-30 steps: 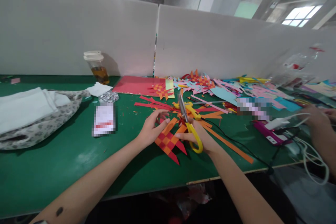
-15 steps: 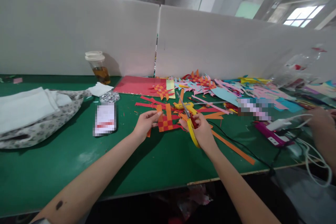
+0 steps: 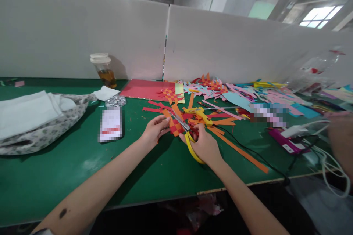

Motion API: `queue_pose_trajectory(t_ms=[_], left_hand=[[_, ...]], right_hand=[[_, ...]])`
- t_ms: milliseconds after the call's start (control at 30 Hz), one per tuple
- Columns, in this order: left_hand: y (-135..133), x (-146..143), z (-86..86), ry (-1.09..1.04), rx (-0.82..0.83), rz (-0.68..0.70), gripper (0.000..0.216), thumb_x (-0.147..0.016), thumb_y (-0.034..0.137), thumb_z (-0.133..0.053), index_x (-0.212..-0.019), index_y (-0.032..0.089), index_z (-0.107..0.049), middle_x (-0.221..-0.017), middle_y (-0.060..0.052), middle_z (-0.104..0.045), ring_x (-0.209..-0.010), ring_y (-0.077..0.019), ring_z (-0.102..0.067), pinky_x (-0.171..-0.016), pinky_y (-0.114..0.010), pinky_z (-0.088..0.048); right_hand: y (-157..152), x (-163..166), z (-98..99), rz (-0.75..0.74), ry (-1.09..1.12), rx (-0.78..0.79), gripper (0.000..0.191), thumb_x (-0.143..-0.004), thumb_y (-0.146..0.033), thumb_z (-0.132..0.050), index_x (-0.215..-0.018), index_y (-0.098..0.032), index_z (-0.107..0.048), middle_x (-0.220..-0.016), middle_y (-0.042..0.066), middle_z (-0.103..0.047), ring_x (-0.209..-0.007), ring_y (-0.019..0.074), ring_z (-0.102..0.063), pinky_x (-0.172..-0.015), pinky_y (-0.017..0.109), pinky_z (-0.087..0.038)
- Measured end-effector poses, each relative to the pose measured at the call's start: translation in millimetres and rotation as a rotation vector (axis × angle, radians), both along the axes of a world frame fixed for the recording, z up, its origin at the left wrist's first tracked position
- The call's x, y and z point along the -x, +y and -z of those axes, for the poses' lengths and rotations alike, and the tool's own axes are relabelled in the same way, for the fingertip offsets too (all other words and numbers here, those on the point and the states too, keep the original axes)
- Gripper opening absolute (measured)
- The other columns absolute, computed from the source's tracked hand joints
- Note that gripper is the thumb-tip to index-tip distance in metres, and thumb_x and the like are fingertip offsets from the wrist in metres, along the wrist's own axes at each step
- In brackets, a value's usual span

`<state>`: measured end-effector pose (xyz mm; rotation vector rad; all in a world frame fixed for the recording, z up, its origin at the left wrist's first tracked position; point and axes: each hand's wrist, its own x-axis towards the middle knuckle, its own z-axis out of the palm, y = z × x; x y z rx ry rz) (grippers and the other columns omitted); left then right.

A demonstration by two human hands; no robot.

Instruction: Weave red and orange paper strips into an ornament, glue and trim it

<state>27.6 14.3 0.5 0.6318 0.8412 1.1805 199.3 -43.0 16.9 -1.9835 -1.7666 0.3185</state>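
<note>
My left hand (image 3: pixel 155 131) is closed on the left side of a woven red and orange paper piece (image 3: pixel 175 129), holding it above the table. Yellow-handled scissors (image 3: pixel 190 143) are in my right hand (image 3: pixel 206 144), the fingers wrapped around the handles. Their blades point up and left, across the orange strips of the woven piece; whether they touch the paper I cannot tell. Just behind my right hand lies a yellow glue gun (image 3: pixel 199 113) on loose red and orange strips. A finished-looking woven paper fish (image 3: pixel 170 94) rests farther back on a red sheet (image 3: pixel 147 90).
A cup of brown drink (image 3: pixel 104 71), a phone-like pixelated object (image 3: pixel 110 125) and a patterned cloth (image 3: pixel 49 128) are on the left. Paper scraps (image 3: pixel 261 95) spread along the back right. A purple power strip (image 3: pixel 286 143) with cables lies at right, near another person's hand (image 3: pixel 340 132).
My right hand has brought the scissors left and down, their blades now over the woven piece. The woven piece has tilted in my left hand, which stays in about the same place.
</note>
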Motion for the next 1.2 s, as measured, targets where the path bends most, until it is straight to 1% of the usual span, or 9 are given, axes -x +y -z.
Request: queue_pose_trajectory(t_ms=[167,333,500,600,800,900,1033,1133,1200], left_hand=[[-4.4,-2.1,-0.8,-0.009,-0.094,-0.017,0.031,-0.054,0.028,-0.079,-0.075,0.015,-0.060,-0.069,0.001,-0.064,-0.064,-0.0088,-0.061,-0.066,-0.023,-0.051],[-8.1,-6.0,0.3,-0.067,-0.149,-0.033,0.029,-0.056,0.027,-0.078,-0.073,0.015,-0.058,-0.070,0.002,-0.064,-0.065,-0.0087,-0.061,-0.065,-0.021,-0.050],[-12.1,-7.2,-1.3,-0.120,-0.130,-0.030,0.028,-0.058,0.026,-0.077,-0.074,0.016,-0.057,-0.070,0.002,-0.066,-0.064,-0.0083,-0.061,-0.064,-0.020,-0.050],[-11.1,-6.2,0.5,-0.137,-0.105,-0.036,0.025,-0.060,0.025,-0.076,-0.076,0.016,-0.059,-0.072,0.002,-0.066,-0.063,-0.0076,-0.061,-0.064,-0.019,-0.050],[-8.1,-4.9,3.3,-0.132,-0.107,-0.048,0.023,-0.062,0.025,-0.075,-0.077,0.016,-0.060,-0.073,0.003,-0.065,-0.064,-0.0071,-0.061,-0.065,-0.020,-0.050],[-9.7,-4.8,2.2,-0.157,-0.093,-0.017,0.024,-0.062,0.024,-0.075,-0.077,0.018,-0.057,-0.074,0.004,-0.065,-0.061,-0.0063,-0.060,-0.065,-0.021,-0.051],[-11.0,-4.2,-1.3,-0.217,-0.070,0.075,0.020,-0.068,0.023,-0.070,-0.081,0.017,-0.056,-0.076,0.003,-0.064,-0.062,-0.0072,-0.060,-0.069,-0.025,-0.053],[-10.3,-3.8,-4.1,-0.279,-0.030,0.115,0.018,-0.070,0.014,-0.066,-0.085,0.016,-0.056,-0.081,0.000,-0.065,-0.069,-0.0092,-0.062,-0.071,-0.027,-0.054],[-10.0,-4.1,-5.0,-0.313,-0.029,0.157,0.023,-0.068,0.006,-0.064,-0.088,0.016,-0.056,-0.084,0.000,-0.065,-0.072,-0.0100,-0.063,-0.073,-0.027,-0.053]], right_hand=[[-1.0,2.1,0.5,-0.002,-0.050,0.001,0.035,-0.069,-0.049,-0.053,-0.091,-0.023,-0.042,-0.069,-0.002,-0.057,-0.062,0.0169,-0.058,-0.053,0.024,-0.031],[-3.2,6.5,0.8,-0.013,-0.083,-0.059,0.039,-0.070,-0.053,-0.053,-0.092,-0.023,-0.043,-0.071,0.000,-0.059,-0.069,0.0193,-0.060,-0.053,0.024,-0.031],[-4.9,10.2,4.3,0.006,-0.124,-0.132,0.046,-0.067,-0.058,-0.054,-0.093,-0.022,-0.042,-0.071,0.001,-0.060,-0.067,0.0209,-0.061,-0.052,0.024,-0.030],[-5.3,10.1,5.4,-0.003,-0.170,-0.182,0.045,-0.067,-0.057,-0.054,-0.093,-0.022,-0.042,-0.074,0.003,-0.061,-0.071,0.0225,-0.061,-0.053,0.025,-0.030],[-4.9,8.8,5.1,0.011,-0.233,-0.203,0.045,-0.068,-0.057,-0.053,-0.093,-0.021,-0.042,-0.072,0.004,-0.061,-0.071,0.0241,-0.061,-0.053,0.026,-0.031],[-4.6,9.2,4.5,0.014,-0.231,-0.215,0.045,-0.068,-0.058,-0.052,-0.090,-0.021,-0.041,-0.071,0.004,-0.062,-0.070,0.0243,-0.061,-0.052,0.026,-0.031],[-4.0,9.3,3.9,0.045,-0.241,-0.243,0.044,-0.069,-0.059,-0.051,-0.088,-0.021,-0.041,-0.073,0.005,-0.063,-0.071,0.0247,-0.061,-0.051,0.026,-0.031],[-3.4,8.7,4.5,0.064,-0.245,-0.249,0.044,-0.069,-0.059,-0.051,-0.089,-0.021,-0.041,-0.073,0.006,-0.063,-0.070,0.0243,-0.061,-0.051,0.026,-0.030],[-3.1,8.4,5.5,0.074,-0.248,-0.252,0.043,-0.069,-0.058,-0.051,-0.089,-0.021,-0.042,-0.073,0.005,-0.063,-0.069,0.0239,-0.061,-0.051,0.026,-0.030]])
